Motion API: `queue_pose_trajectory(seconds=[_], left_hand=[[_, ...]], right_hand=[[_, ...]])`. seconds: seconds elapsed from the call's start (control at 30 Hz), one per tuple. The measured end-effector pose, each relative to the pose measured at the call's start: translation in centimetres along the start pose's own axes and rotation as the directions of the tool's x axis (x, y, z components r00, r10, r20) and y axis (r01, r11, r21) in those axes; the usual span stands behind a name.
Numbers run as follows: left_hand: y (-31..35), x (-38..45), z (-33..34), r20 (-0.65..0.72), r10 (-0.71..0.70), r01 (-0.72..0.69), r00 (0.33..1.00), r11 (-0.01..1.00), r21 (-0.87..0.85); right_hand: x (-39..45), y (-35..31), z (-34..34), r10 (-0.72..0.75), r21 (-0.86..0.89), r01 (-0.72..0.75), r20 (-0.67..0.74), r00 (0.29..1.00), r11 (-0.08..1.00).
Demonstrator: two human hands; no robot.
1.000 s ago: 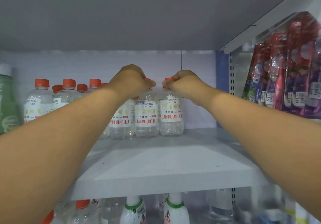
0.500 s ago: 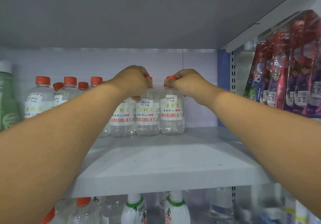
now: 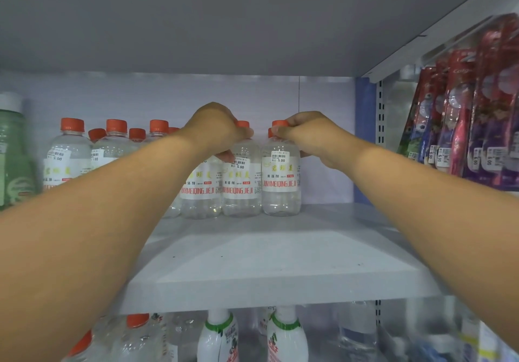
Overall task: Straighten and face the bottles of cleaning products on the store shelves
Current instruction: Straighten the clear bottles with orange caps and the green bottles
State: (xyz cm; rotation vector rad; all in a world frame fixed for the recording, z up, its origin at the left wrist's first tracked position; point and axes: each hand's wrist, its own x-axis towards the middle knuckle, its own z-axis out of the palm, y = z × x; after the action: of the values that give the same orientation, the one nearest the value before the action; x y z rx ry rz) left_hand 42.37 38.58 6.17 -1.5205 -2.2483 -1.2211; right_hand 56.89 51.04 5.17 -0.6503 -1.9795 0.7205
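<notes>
Deep on the grey shelf (image 3: pixel 280 263), each hand grips an upright bottle's neck from above: left hand (image 3: pixel 216 131) on the middle bottle (image 3: pixel 241 184), right hand (image 3: pixel 311 134) on the end bottle (image 3: pixel 280 184).

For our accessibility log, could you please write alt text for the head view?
Both hands grip orange caps of clear bottles: left hand on one bottle, right hand on its right neighbour, upright on a grey shelf.
</notes>
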Motion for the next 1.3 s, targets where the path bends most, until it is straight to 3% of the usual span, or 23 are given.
queue_pose_trajectory(seconds=[0.17,0.33,0.43,0.57,0.7,0.8,0.93,1.03,1.17,1.3], left_hand=[[-0.6,0.3,0.4,-0.071,-0.003,0.002,0.997,1.000,-0.018],[-1.4,-1.1,-1.2,-0.190,0.033,-0.073,0.981,0.976,-0.207],[-2.7,-3.0,-5.2,-0.250,0.002,-0.021,0.968,0.997,-0.074],[-6.5,-6.0,-10.0,-0.176,-0.070,0.096,0.982,0.984,0.148],[-10.2,-6.8,-12.9,-0.252,-0.074,0.142,0.965,0.954,0.265],[-13.1,-6.0,-14.0,-0.224,-0.055,0.134,0.973,0.927,0.351],[-17.0,-4.2,-14.6,-0.206,0.007,0.063,0.979,0.942,0.328],[-19.4,-3.1,-14.3,-0.169,0.044,-0.005,0.985,0.975,0.223],[-21.0,-2.8,-13.3,-0.198,0.104,-0.058,0.975,0.973,0.224],[-20.3,-3.8,-13.5,-0.169,0.101,-0.069,0.980,0.980,0.184]], right_hand=[[-0.1,0.2,0.3,-0.008,-0.006,0.007,-0.019,1.000,1.000],[-1.2,0.3,0.5,-0.047,-0.052,0.044,-0.056,0.997,0.998],[-2.0,-0.2,0.3,-0.093,-0.122,0.083,-0.074,0.993,0.989],[-3.5,-1.6,0.4,-0.181,-0.252,0.148,-0.112,0.977,0.956],[-5.2,-5.2,2.6,-0.335,-0.408,0.237,-0.188,0.923,0.882],[-5.3,-8.2,5.3,-0.249,-0.312,0.240,0.014,0.968,0.919],[-4.0,-9.9,9.3,-0.198,-0.475,0.262,0.180,0.963,0.840],[-2.9,-10.0,11.6,-0.169,-0.537,0.215,0.134,0.976,0.815],[-2.5,-9.6,13.3,-0.173,-0.507,0.163,0.026,0.985,0.846],[-3.2,-9.9,13.5,-0.135,-0.547,0.115,0.004,0.991,0.829]])
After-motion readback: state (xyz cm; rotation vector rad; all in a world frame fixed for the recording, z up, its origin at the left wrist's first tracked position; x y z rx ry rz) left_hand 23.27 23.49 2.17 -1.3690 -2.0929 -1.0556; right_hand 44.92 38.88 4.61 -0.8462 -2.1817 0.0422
